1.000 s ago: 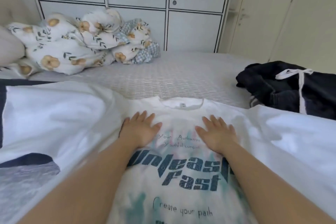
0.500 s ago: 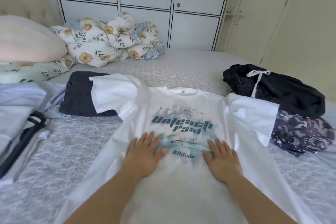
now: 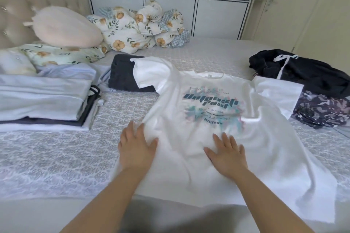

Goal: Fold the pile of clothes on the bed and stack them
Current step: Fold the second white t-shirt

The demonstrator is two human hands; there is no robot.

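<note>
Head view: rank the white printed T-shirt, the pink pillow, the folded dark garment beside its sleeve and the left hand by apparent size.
1. white printed T-shirt
2. pink pillow
3. folded dark garment, partly covered by the sleeve, so unsure against the left hand, which is nearer the camera

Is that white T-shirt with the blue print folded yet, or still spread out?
Spread out. The white T-shirt lies flat, print up, both sleeves out to the sides, with the left hand and right hand resting on it.

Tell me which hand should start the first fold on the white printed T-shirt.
Left, probably. The left hand lies flat at the white T-shirt's left side edge, so it could grip that edge and fold inward. The right hand lies flat mid-shirt below the print, far from either edge, better placed to hold the cloth down.
</note>
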